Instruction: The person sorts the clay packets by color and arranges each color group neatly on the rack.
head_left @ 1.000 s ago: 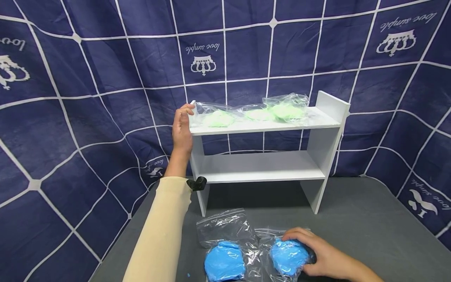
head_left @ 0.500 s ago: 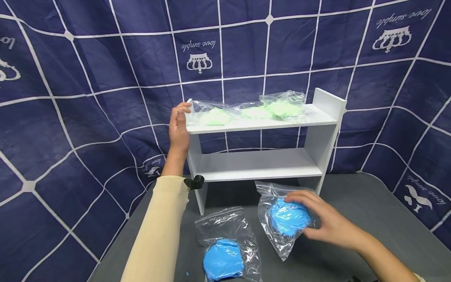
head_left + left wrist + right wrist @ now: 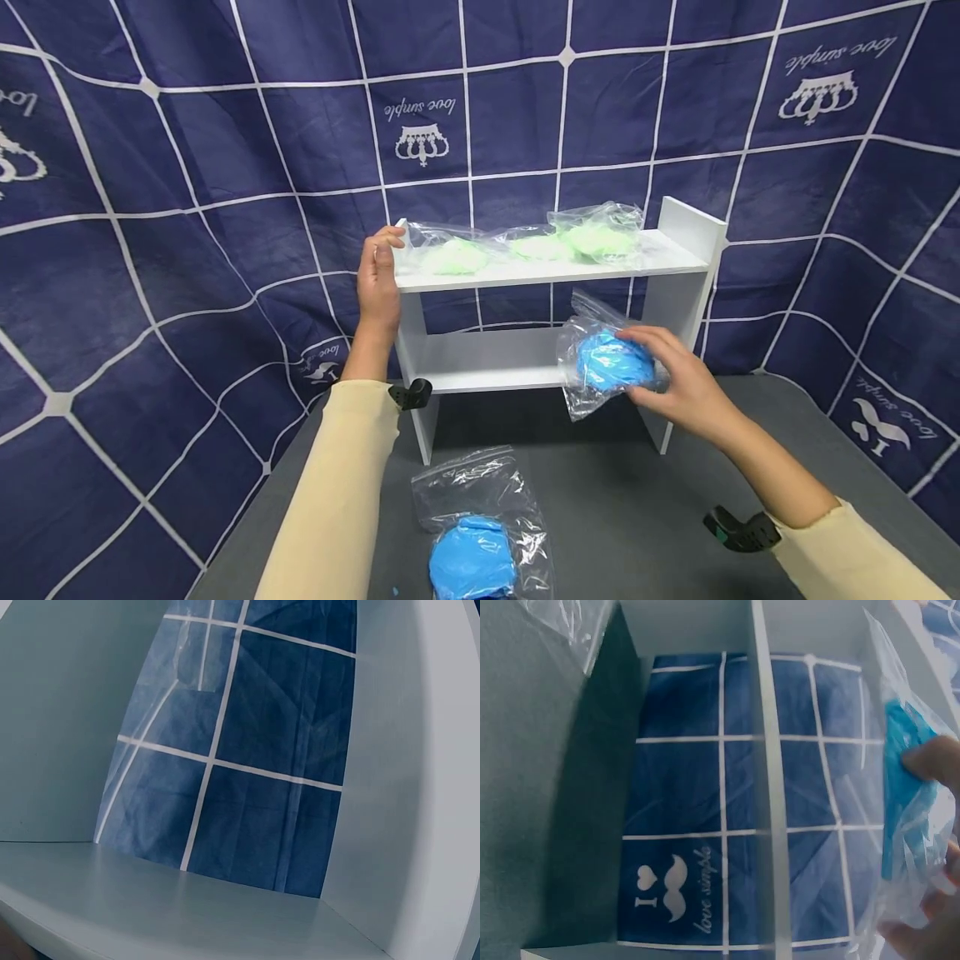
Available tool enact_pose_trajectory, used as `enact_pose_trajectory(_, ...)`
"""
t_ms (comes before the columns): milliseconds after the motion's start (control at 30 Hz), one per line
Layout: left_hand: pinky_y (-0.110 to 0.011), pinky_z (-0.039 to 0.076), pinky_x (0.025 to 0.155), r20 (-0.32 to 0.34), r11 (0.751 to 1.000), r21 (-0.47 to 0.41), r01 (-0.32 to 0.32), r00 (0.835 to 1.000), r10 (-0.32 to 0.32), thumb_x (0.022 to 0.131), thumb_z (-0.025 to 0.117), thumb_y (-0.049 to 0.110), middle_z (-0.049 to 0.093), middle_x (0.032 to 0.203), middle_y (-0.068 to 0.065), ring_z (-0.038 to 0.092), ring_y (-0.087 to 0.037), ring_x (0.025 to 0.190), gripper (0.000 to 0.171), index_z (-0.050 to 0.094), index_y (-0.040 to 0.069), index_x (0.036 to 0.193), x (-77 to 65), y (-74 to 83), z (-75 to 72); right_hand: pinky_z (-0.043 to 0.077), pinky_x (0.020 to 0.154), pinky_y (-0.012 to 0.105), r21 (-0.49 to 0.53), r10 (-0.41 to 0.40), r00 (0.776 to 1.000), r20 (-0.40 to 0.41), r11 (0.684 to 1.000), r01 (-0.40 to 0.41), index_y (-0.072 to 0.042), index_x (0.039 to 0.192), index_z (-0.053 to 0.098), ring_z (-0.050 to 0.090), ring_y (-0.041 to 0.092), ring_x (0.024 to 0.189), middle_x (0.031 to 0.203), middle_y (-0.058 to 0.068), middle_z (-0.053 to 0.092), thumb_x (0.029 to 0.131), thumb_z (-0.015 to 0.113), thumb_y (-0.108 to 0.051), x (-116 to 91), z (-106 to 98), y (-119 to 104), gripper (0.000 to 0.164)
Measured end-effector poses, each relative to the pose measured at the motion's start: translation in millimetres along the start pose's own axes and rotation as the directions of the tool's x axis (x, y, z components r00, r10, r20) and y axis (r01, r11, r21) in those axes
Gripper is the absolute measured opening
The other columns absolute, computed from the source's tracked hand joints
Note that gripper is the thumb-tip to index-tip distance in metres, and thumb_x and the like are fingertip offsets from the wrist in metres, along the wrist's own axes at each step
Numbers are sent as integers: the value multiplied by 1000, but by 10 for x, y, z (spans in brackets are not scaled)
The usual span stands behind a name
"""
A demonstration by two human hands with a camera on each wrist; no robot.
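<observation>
My right hand (image 3: 688, 385) pinches a clear zip bag with a round blue lump (image 3: 609, 360), like modelling clay, in front of the shelf's lower board at its right part. The right wrist view shows the thumb and fingers on either side of the blue lump (image 3: 901, 787), through the plastic. My left hand (image 3: 379, 279) grips the top of the left side panel of a small white two-tier shelf (image 3: 551, 279), fingertips over its edge. On the grey table in front lies another zip bag with a flat blue lump (image 3: 472, 558).
Several clear bags with pale green lumps (image 3: 459, 257) lie along the shelf's top board. The lower board (image 3: 495, 360) is bare in its left and middle parts. A dark blue checked cloth (image 3: 517, 108) hangs behind and at the sides. The right side panel (image 3: 693, 233) rises above the top board.
My right hand has lifted the bag with the blue lump off the table and brought it up and forward to the lower board's height. The left hand keeps its hold on the shelf.
</observation>
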State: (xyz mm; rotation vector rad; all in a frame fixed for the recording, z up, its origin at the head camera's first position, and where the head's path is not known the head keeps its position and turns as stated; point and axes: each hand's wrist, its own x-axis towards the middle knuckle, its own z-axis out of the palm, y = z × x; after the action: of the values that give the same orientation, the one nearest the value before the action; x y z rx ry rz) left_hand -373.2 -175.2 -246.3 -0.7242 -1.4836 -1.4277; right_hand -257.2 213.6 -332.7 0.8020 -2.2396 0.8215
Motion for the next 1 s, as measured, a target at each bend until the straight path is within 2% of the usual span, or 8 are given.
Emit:
enact_pose_trajectory(100, -31, 33, 116, 3, 1000, 4, 3, 1000, -3, 98, 40, 62, 58, 123, -30, 53, -24, 128, 71, 52, -9, 98, 1, -1, -12, 40, 102, 30, -41, 50, 997, -53, 998, -52, -5, 134, 58, 52, 37, 124, 133, 17, 58, 72, 81, 2, 103, 55, 81, 67)
enact_pose_trajectory(200, -31, 32, 116, 11, 1000, 4, 10, 1000, -10, 99, 40, 61, 58, 124, -30, 53, -25, 129, 56, 58, 8, 94, -20, -9, -18, 42, 97, 55, -75, 124, 991, -60, 989, -128, -4, 134, 57, 51, 42, 123, 132, 21, 57, 75, 81, -5, 156, 124, 166, 63)
enact_pose_trajectory(267, -32, 32, 117, 16, 1000, -4, 10, 1000, -10, 100, 40, 59, 58, 125, -30, 52, -25, 130, 50, 58, 13, 94, -33, -18, -17, 42, 95, 62, -93, 179, 982, -59, 978, -184, -4, 134, 57, 51, 44, 121, 131, 23, 57, 78, 80, -10, 178, 174, 216, 61)
enact_pose_trajectory(333, -32, 32, 117, 18, 1000, -8, 7, 1000, -6, 102, 40, 55, 58, 125, -30, 52, -24, 130, 47, 58, 12, 95, -38, -26, -15, 42, 93, 63, -130, 232, 971, -55, 963, -237, -4, 134, 57, 51, 47, 118, 130, 26, 57, 80, 79, -16, 193, 232, 280, 59)
enact_pose_trajectory(400, -33, 31, 117, 15, 1000, -14, -1, 1000, 1, 104, 40, 51, 58, 125, -30, 52, -25, 130, 49, 57, 6, 95, -40, -28, -10, 42, 94, 64, -168, 278, 959, -49, 945, -282, -4, 134, 57, 51, 49, 118, 130, 28, 57, 83, 79, -20, 202, 290, 335, 59)
enact_pose_trajectory(533, -32, 32, 117, 9, 1000, -16, 2, 1000, -2, 106, 40, 46, 58, 124, -30, 52, -25, 130, 50, 55, -1, 97, -48, -17, 4, 40, 96, 65, -250, 314, 949, -39, 916, -313, -4, 133, 58, 50, 52, 117, 132, 30, 57, 85, 79, -25, 184, 395, 405, 57)
enact_pose_trajectory(767, -33, 31, 118, 5, 1000, -2, 4, 1000, -4, 108, 35, 14, 58, 125, -30, 52, -28, 130, 32, 50, -14, 101, -42, -9, 13, 42, 91, 61, -264, 250, 962, -106, 926, -270, -6, 129, 61, 52, 48, 111, 129, 26, 60, 79, 85, -21, 136, 465, 421, 58)
enact_pose_trajectory(1000, -33, 30, 119, -1, 1000, 0, 1, 1000, -1, 107, 35, 11, 58, 125, -30, 51, -30, 131, 29, 50, -13, 102, -9, 5, -4, 42, 94, 58, -247, 152, 976, -158, 951, -188, -3, 124, 64, 53, 46, 112, 129, 22, 62, 75, 86, -21, 106, 484, 401, 57)
